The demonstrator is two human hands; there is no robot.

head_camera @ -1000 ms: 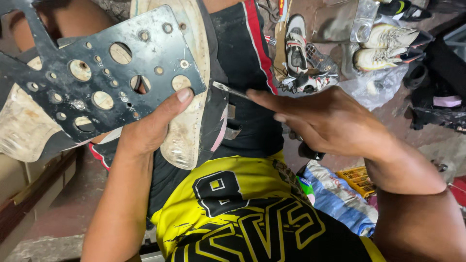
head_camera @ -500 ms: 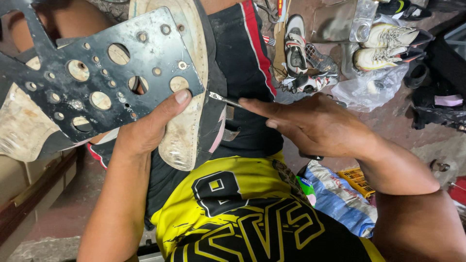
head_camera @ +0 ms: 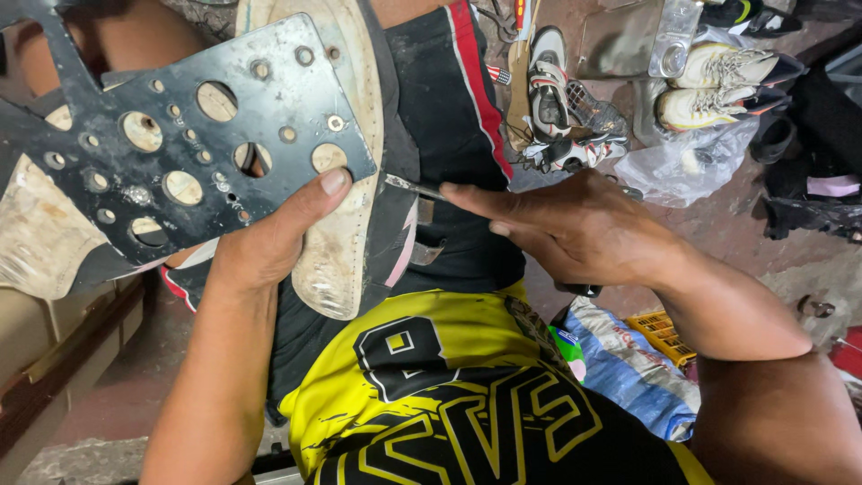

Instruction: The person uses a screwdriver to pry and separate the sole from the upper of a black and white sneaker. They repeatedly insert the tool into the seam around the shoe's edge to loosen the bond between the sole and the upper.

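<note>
A plate with holes [head_camera: 171,144] lay over a shoe sole [head_camera: 346,207] on the person's lap. The left hand [head_camera: 269,238] sat below the plate, thumb on the sole. To its right, the right hand [head_camera: 575,229] held a blade [head_camera: 413,187] whose tip met the sole's edge. Beyond lay shoes [head_camera: 718,85] and a plastic bag [head_camera: 687,166] on the floor.

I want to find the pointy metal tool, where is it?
In the head view, middle: the thin metal blade pokes from the right hand toward the shoe sole, beside the left hand's thumb.
</note>
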